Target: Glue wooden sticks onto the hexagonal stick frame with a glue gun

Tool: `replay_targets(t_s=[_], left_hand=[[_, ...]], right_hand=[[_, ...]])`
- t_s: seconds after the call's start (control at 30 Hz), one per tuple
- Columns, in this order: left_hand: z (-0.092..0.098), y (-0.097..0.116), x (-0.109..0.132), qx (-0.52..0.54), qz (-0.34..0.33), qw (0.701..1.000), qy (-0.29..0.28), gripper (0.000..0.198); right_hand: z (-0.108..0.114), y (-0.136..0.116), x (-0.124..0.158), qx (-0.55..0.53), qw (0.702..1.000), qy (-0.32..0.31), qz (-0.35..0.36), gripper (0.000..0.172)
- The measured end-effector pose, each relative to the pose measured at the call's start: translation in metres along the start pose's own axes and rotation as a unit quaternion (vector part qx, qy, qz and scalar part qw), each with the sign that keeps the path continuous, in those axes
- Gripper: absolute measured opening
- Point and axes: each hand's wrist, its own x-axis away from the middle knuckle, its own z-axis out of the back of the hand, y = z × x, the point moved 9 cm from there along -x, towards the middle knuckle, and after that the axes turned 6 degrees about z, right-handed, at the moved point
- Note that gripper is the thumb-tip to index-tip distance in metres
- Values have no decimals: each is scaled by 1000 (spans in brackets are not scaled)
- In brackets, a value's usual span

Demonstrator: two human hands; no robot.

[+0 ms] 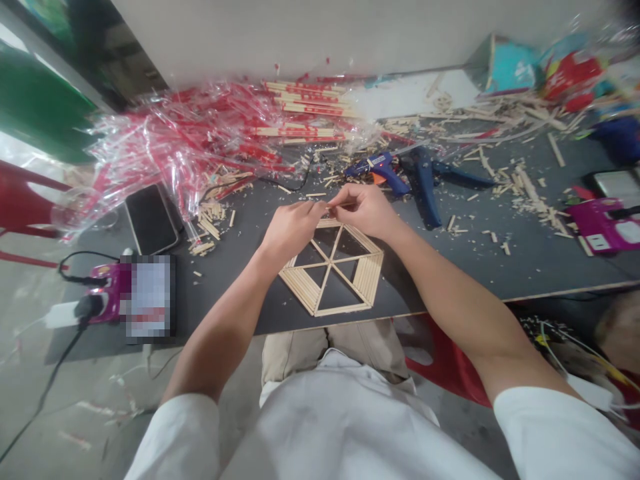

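A six-sided frame of pale wooden sticks (345,310) lies flat near the table's front edge, its spokes meeting in the middle. Several sides carry rows of sticks laid side by side. Over its far side, my left hand (295,230) and my right hand (367,210) come together with fingertips pinched. Between them is a thin piece that looks like a short wooden stick (329,207), mostly covered by the fingers. Just beyond my right hand lie a blue glue gun (383,168) and a dark blue hand cutter (425,183).
Red-and-clear wrappers (200,127) and bundled chopsticks (310,100) pile up at the back. A phone (151,219) and a purple power strip (110,287) lie left. Stick scraps (530,193) and another purple strip (600,225) are right. A red stool (450,360) shows below the table edge.
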Motion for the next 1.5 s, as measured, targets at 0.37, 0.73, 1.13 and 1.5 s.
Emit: replay_targets(t_s=[0.37, 0.73, 1.13, 1.5], left_hand=[[5, 1, -1, 4, 14, 1000, 14, 29], [4, 0, 0, 15, 17, 1000, -5, 30], [5, 5, 0, -21, -12, 1000, -15, 27], [4, -2, 0, 30, 18, 999, -19, 27]], right_hand=[[3, -5, 0, 2, 999, 31, 13, 12], [1, -2, 4, -10, 1000, 0, -14, 27], [4, -2, 4, -14, 1000, -1, -23, 12], [1, -4, 4, -11, 1000, -12, -16, 28]])
